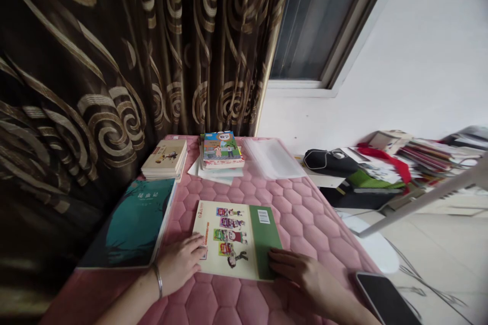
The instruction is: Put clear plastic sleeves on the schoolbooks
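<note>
A cream and green book [236, 241] lies flat on the pink quilted cover [213, 299], its barcode and cartoon figures facing up. My left hand [183, 259], with a bracelet at the wrist, rests its fingers on the book's left edge. On the green right edge lie the outstretched fingers of my right hand [301, 270]. Neither hand grips the book. Left of it is a large teal book [137, 228]. Beyond stand a stack of beige books [164, 156] and a pile topped by a blue textbook [221, 146]. Clear plastic sleeves [272, 158] lie at the back right.
A dark phone [385, 298] lies at the right edge of the cover. Patterned curtains [183, 51] hang behind on the left. To the right are a black case [330, 161], piled books and papers [427, 157], a slanted white pole [423, 200] and cables on the floor.
</note>
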